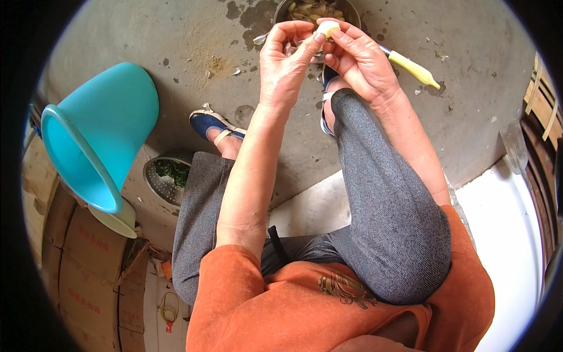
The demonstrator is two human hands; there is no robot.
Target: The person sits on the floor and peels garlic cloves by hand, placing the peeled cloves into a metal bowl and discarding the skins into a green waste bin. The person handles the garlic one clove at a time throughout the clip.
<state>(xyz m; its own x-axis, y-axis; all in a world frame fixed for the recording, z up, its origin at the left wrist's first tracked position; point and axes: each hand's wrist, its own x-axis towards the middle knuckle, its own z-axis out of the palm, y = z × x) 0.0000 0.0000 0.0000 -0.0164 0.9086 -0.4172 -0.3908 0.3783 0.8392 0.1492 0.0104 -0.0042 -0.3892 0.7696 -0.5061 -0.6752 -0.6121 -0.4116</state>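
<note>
On my feed the pale clove [328, 28] is pinched in the right hand [366, 64], toward eleven o'clock from its palm and one o'clock from the curled left hand [280, 73], whose thumb meets it, though I can't tell that hand's grip or the clove's long axis.

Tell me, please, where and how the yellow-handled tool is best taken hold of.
Probably by the middle of its yellow handle, coming from the person's right: that long, slim part is uncovered and slants out to the right, its end nearer the person. The metal part runs in behind the right hand, so its tip is hidden and might be sharp.
</note>
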